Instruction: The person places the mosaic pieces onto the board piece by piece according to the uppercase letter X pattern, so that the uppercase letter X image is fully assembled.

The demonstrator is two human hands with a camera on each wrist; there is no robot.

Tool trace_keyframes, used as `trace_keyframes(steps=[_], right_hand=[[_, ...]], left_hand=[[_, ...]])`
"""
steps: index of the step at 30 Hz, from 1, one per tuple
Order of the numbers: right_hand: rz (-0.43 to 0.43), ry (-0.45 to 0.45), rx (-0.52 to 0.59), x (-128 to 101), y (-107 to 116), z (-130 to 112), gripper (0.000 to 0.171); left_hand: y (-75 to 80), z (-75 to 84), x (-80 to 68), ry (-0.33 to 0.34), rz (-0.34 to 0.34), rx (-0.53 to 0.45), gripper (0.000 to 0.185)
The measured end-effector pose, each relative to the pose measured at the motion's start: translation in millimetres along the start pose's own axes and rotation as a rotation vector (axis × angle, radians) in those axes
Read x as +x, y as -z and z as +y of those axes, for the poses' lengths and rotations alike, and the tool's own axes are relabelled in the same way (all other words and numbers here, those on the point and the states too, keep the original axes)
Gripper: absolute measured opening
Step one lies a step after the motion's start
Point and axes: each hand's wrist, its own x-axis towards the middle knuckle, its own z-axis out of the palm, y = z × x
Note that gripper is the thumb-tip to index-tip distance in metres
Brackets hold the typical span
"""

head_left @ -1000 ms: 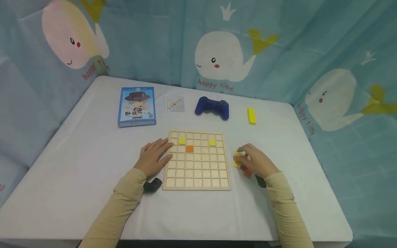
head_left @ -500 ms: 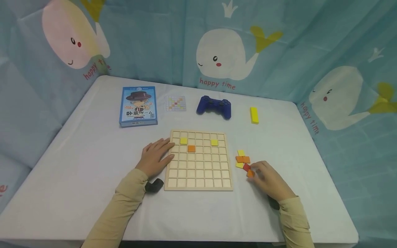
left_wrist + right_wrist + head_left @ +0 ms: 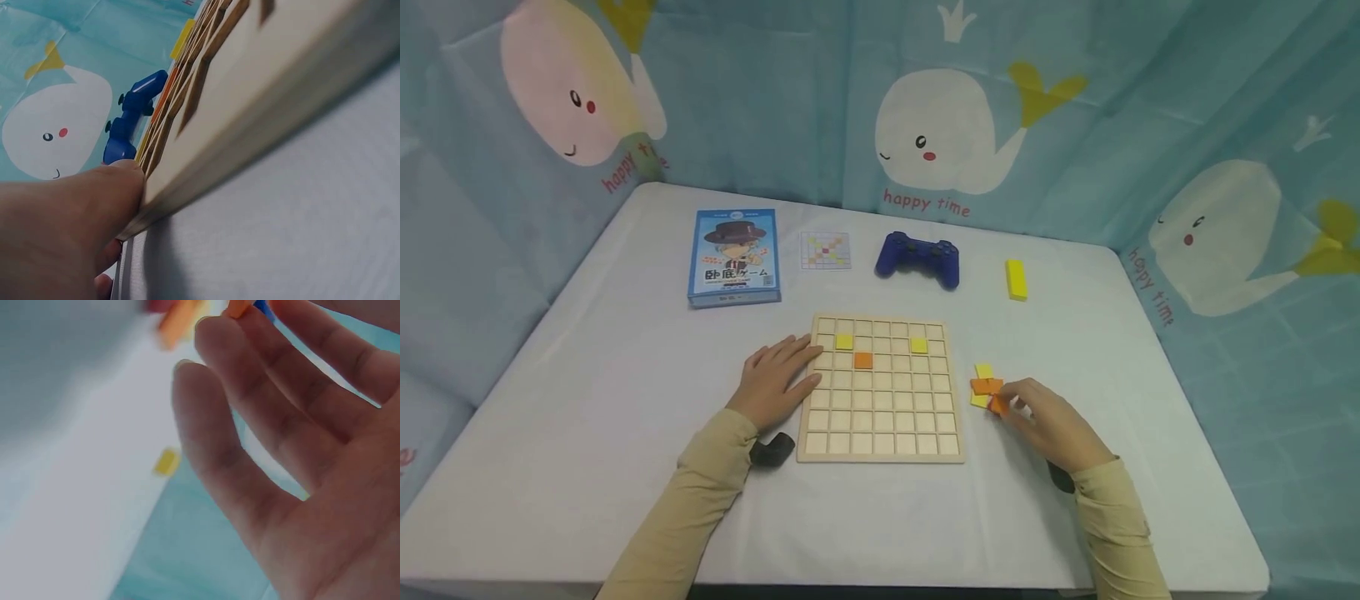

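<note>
A wooden grid board [image 3: 880, 457] lies at the middle of the table in the head view. Two yellow tiles, one of them the left tile [image 3: 844, 342], and an orange tile [image 3: 863, 361] sit in its cells. My left hand [image 3: 775, 383] rests along the board's left edge, fingers extended; the left wrist view shows its thumb [image 3: 125, 181] against the rim. Right of the board, my right hand [image 3: 1052, 421] pinches an orange square tile [image 3: 997, 406] at its fingertips, beside a small heap of yellow and orange tiles [image 3: 981, 386]. The right thumb is mostly out of the right wrist view.
Behind the board lie a blue game box [image 3: 735, 258], a printed grid card [image 3: 825, 250], a blue game controller [image 3: 917, 260] and a yellow block [image 3: 1017, 280]. A whale-print curtain [image 3: 820, 100] surrounds the white table [image 3: 587, 400].
My right hand draws back from the heap to the near orange tile, then shifts slightly up and left with it, covering the red tile. My left hand stays on the board's edge.
</note>
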Motion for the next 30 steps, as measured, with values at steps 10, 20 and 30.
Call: trace_keyframes(steps=[10,20,30], right_hand=[[-0.042,0.132,0.114,68,-2,-18,0.024],[-0.111,0.214,0.07,118,-28,-38,0.012],[-0.174,0.196,0.006,130,-40,-47,0.012]], left_hand=[[2.2,0.7,-0.4,-0.008,0.008,-0.008,0.048],[1.8,2.1,-2.2,-0.002,0.009,-0.011,0.048],[2.8,2.9,-2.4,-0.017,0.035,0.0,0.047]])
